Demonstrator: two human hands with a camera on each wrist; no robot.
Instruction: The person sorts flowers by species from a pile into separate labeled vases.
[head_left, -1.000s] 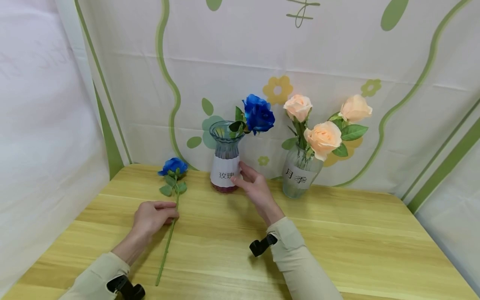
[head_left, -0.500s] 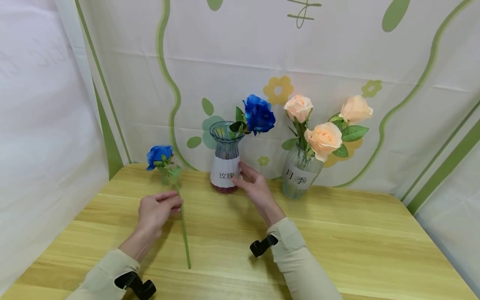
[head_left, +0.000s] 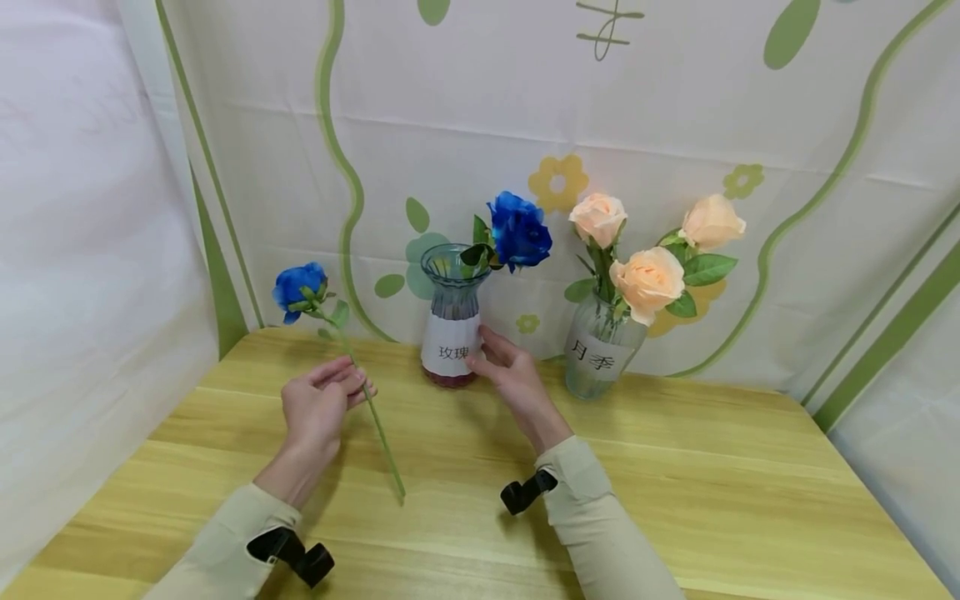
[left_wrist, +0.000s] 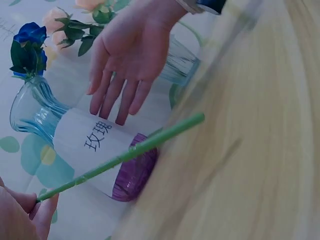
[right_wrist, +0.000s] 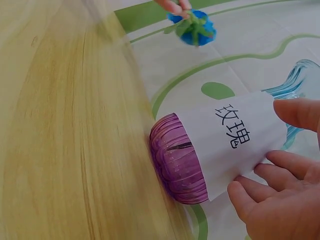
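My left hand (head_left: 315, 412) pinches the green stem of a blue rose (head_left: 298, 292) above the table's left part. The bloom tilts up to the left and the stem's lower end slants down to the right; in the left wrist view this stem (left_wrist: 135, 150) crosses in front of the vase. A blue-and-purple glass vase (head_left: 452, 310) with a white paper label stands upright at the back. One blue rose (head_left: 519, 232) leans out of its mouth to the right. My right hand (head_left: 517, 387) touches the vase's right side, its fingers fairly straight in the left wrist view.
A second clear glass vase (head_left: 581, 379) with a label stands to the right, holding peach roses (head_left: 648, 283). Behind both vases hangs a white printed cloth (head_left: 450, 150). The wooden table (head_left: 720, 483) runs up to it.
My left hand has lifted the blue rose off the table and moved slightly right and up. The bloom has swung left and the stem's end right. My right hand stays at the vase.
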